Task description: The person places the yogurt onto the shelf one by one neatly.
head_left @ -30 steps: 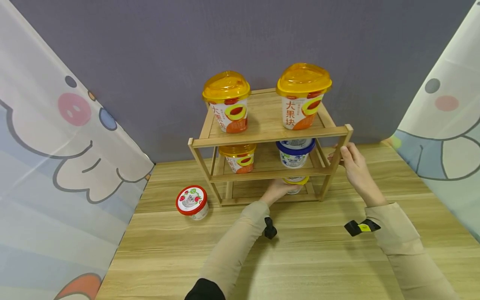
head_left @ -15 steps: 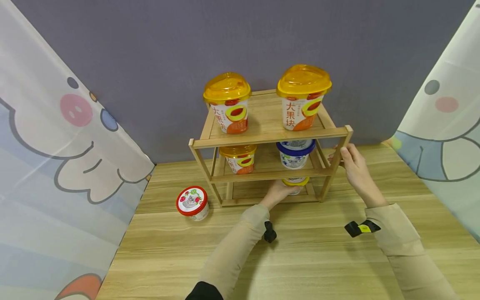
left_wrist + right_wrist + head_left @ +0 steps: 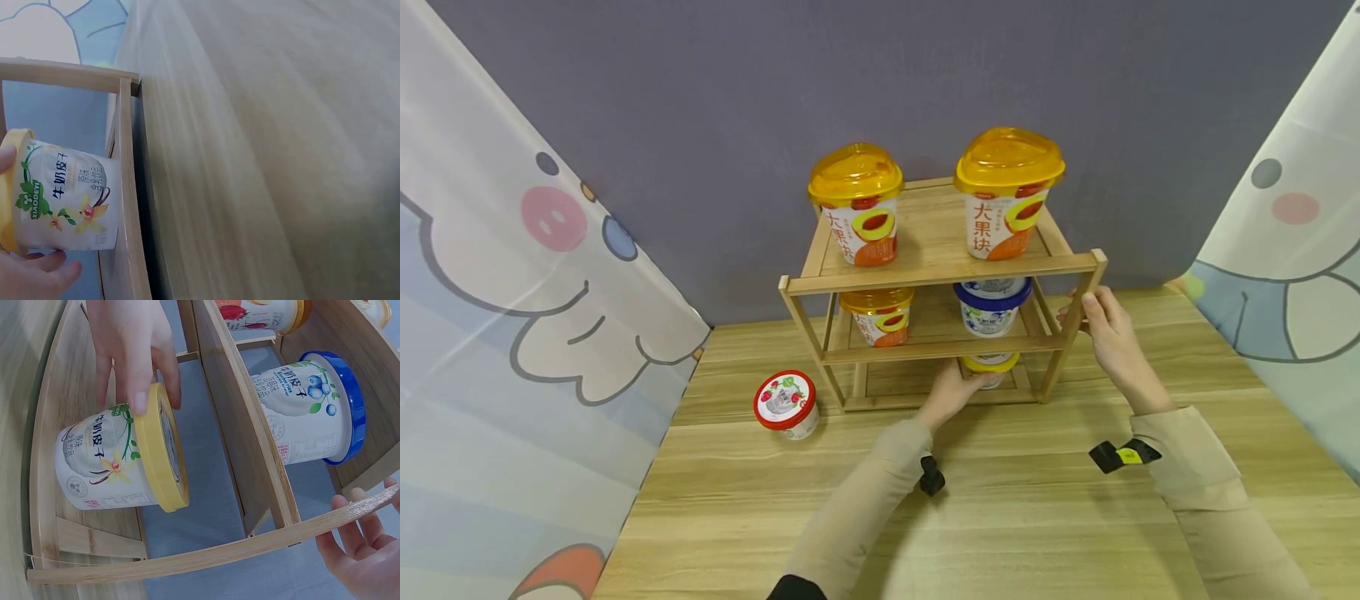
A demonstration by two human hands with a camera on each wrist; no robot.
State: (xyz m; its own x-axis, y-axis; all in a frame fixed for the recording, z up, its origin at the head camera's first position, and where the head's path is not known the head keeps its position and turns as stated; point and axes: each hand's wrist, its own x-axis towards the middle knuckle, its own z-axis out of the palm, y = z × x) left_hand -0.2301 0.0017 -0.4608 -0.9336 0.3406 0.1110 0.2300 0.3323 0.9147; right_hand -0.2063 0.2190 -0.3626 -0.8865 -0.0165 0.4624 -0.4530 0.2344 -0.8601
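In the head view my left hand (image 3: pixel 951 392) reaches into the bottom tier of a wooden shelf rack (image 3: pixel 940 352). A yellow-lidded yogurt tub (image 3: pixel 991 365) stands there at the right. In the right wrist view the left thumb lies at the lid of this tub (image 3: pixel 106 462), the other fingers loosely spread behind it. The left wrist view shows the fingertips (image 3: pixel 65 272) beside the wall of the tub (image 3: pixel 69 197). My right hand (image 3: pixel 1108 337) grips the rack's right front post, fingers curled round it; they also show in the right wrist view (image 3: pixel 362 537).
On top stand two orange-lidded peach yogurt cups (image 3: pixel 861 204) (image 3: pixel 1007 196). The middle tier bears another orange-lidded cup (image 3: pixel 882 317) and a blue-lidded tub (image 3: pixel 990 310). A red-lidded tub (image 3: pixel 786 402) sits on the table left of the rack. A grey wall (image 3: pixel 760 108) rises behind.
My left hand has drawn slightly left and back, uncovering more of the yellow-lidded tub, which stays in place. My right hand keeps its hold on the rack post.
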